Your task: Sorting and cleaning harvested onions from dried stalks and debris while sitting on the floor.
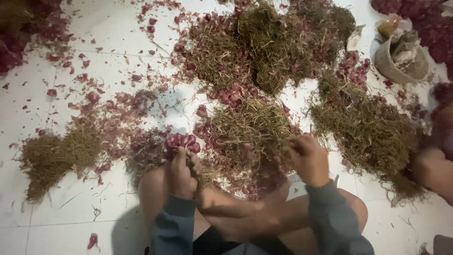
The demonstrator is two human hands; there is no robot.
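My left hand [181,174] is closed around a bunch of red shallots [182,142], their bulbs sticking up above my fist and dry stalks hanging below. My right hand [309,159] grips the dry brownish stalks of a shallot bundle [250,126] lying in front of me. Both arms wear grey sleeves, and my bare crossed legs [245,212] lie under them on the white tiled floor [71,222].
More heaps of shallots with dry stalks lie ahead [264,45] and to the right [368,130]. A pile of cut stalks [54,156] sits at left among scattered red skins. A tan bucket [401,59] stands at top right. Another person's limb [436,167] shows at the right edge.
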